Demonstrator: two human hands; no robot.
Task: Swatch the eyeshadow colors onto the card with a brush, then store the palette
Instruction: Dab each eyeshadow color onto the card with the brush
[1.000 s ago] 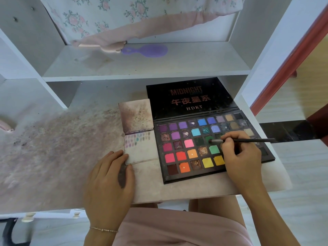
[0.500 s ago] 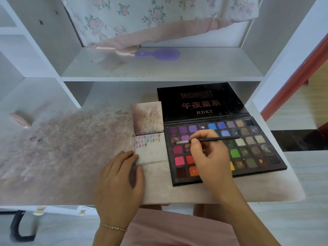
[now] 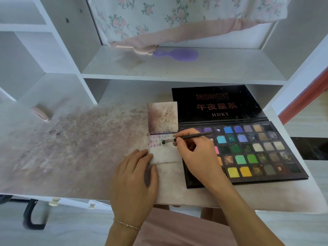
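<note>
On the stained white desk [image 3: 74, 153], the black palette [image 3: 262, 153] lies open at the right, long axis running left to right, lid [image 3: 218, 103] folded back flat with its lettering upright toward the viewer; its pans hold blues, greens, yellows and browns. Just left, touching it, the card [image 3: 166, 155] lies open with 2 rows of small swatches, possibly more, too faint to count. Flat on the desk, the left hand [image 3: 134, 180] presses the card's lower left corner with straight fingers. Pinched in the right hand [image 3: 197, 155], the brush [image 3: 188, 137] points left, bristles on the swatches
</note>
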